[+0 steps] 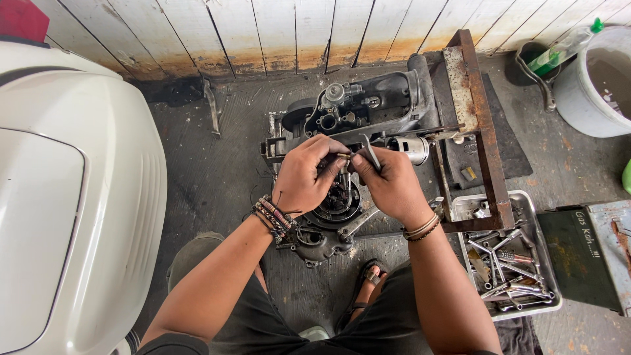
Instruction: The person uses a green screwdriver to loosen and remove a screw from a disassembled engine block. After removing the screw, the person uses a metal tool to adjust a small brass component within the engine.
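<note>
A greasy scooter engine (368,108) lies on the concrete floor in front of me, resting against a rusty metal frame (486,144). My left hand (303,176) and my right hand (389,184) meet above the round opening of the engine case (338,209). Between the fingertips of both hands is a small metal tool or part (344,160), mostly hidden by the fingers. My right hand also grips a slim grey metal tool (369,152) that sticks up past the knuckles. Both wrists carry bracelets.
A metal tray (522,309) with several wrenches and sockets sits at the right. A dark green metal box (585,253) lies beyond it. A white scooter body panel (72,190) fills the left. A grey bucket (595,82) and a green bottle (559,49) stand at the back right by the plank wall.
</note>
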